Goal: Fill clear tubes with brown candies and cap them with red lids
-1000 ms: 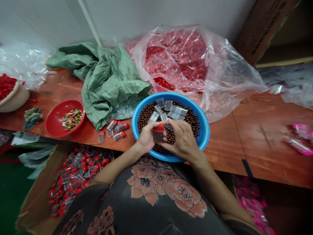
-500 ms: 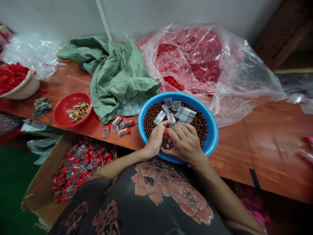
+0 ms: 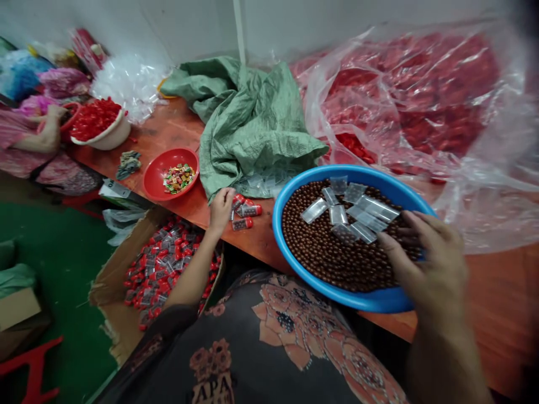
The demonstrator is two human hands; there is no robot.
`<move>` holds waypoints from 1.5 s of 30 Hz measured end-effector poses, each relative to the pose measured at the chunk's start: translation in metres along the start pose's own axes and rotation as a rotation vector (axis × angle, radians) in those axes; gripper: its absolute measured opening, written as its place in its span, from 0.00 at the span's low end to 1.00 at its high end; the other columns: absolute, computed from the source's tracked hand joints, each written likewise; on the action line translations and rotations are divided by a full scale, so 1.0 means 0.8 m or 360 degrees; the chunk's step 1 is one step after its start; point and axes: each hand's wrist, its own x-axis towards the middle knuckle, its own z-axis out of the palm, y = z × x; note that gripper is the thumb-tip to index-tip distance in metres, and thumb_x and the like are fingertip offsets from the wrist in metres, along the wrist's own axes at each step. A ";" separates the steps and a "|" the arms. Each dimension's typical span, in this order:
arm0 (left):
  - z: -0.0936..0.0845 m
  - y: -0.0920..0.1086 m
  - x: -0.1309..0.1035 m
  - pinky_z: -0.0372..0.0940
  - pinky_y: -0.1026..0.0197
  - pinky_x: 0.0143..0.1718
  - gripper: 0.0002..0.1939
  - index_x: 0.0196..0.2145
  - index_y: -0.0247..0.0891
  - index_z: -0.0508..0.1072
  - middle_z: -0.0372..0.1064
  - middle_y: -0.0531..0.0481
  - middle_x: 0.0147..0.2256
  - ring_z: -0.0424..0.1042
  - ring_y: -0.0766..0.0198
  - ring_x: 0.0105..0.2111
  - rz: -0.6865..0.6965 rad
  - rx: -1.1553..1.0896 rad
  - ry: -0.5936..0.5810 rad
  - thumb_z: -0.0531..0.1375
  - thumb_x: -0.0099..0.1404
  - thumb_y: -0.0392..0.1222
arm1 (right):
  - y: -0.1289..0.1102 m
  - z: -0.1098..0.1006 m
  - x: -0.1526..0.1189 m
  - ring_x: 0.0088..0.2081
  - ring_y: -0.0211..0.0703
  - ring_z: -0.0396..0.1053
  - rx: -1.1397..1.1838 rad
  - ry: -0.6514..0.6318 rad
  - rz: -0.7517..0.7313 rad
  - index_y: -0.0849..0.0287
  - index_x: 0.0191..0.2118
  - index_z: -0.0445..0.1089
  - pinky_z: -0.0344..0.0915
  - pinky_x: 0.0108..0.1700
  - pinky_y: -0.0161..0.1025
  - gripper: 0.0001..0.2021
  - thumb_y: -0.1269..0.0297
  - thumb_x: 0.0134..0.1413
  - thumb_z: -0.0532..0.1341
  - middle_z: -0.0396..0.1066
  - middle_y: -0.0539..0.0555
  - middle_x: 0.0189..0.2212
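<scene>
At far left a co-worker's hand (image 3: 54, 115) reaches a red tub (image 3: 72, 120). Next come a white bowl (image 3: 115, 136) heaped with red caps (image 3: 96, 118), a rag (image 3: 128, 164) and a red dish (image 3: 155, 178) of wrapped sweets (image 3: 179, 178). Below the table edge an open box (image 3: 110, 303) holds many filled bottles (image 3: 166, 258); its place under the edge probably makes for a short drop.

The left hand (image 3: 222, 210) is at that edge, fingers curled in; whether it grips anything I cannot tell. Just beside it lie loose capped bottles (image 3: 248, 210), seemingly grouped for easy reach. Behind them is a green sack (image 3: 256, 112).

The blue basin (image 3: 281, 235) holds brown balls (image 3: 337, 272), with clear cases (image 3: 365, 216) lying on top, likely to keep both handy. The right hand (image 3: 438, 264) is over the basin's right side, thumb and fingers spread, with nothing visible between them. Behind, a clear bag (image 3: 446, 90) contains red pieces.

The shirt (image 3: 244, 359) shows "APA"; the card (image 3: 115, 188) under the table has print too small to read.
</scene>
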 end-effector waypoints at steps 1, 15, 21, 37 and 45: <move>-0.002 -0.023 0.003 0.65 0.61 0.45 0.15 0.39 0.37 0.74 0.75 0.47 0.37 0.72 0.62 0.40 0.0020 0.0087 -0.0014 0.50 0.73 0.46 | 0.005 -0.002 0.003 0.54 0.58 0.68 0.0043 0.0013 0.0071 0.49 0.63 0.64 0.67 0.57 0.58 0.26 0.58 0.60 0.63 0.67 0.63 0.54; -0.018 -0.101 -0.041 0.42 0.34 0.66 0.31 0.61 0.33 0.67 0.57 0.32 0.62 0.52 0.41 0.64 0.0168 0.0487 -0.0033 0.54 0.70 0.58 | -0.071 -0.001 0.003 0.50 0.45 0.71 0.0649 -0.0607 0.0095 0.49 0.53 0.70 0.70 0.54 0.46 0.15 0.59 0.62 0.61 0.71 0.54 0.48; -0.018 -0.106 -0.041 0.35 0.31 0.66 0.47 0.68 0.42 0.57 0.42 0.35 0.71 0.40 0.36 0.70 0.0339 0.0786 -0.0409 0.58 0.59 0.70 | -0.188 0.104 -0.049 0.66 0.49 0.59 0.1145 -0.1542 -0.0027 0.47 0.66 0.57 0.61 0.66 0.51 0.26 0.53 0.65 0.55 0.58 0.57 0.65; -0.039 -0.127 -0.059 0.30 0.27 0.65 0.32 0.66 0.46 0.62 0.49 0.43 0.70 0.51 0.41 0.67 0.0746 0.0641 -0.0798 0.57 0.66 0.53 | -0.222 0.327 -0.060 0.70 0.64 0.43 0.0117 -0.0946 -0.0107 0.61 0.68 0.56 0.43 0.68 0.64 0.29 0.52 0.68 0.47 0.49 0.66 0.69; -0.173 -0.243 -0.142 0.37 0.32 0.66 0.16 0.49 0.52 0.75 0.66 0.46 0.61 0.58 0.44 0.64 0.0356 0.0766 -0.0362 0.58 0.63 0.50 | -0.333 0.335 -0.105 0.73 0.59 0.33 0.0752 -0.1651 -0.0792 0.61 0.72 0.43 0.39 0.70 0.65 0.37 0.47 0.66 0.52 0.33 0.66 0.73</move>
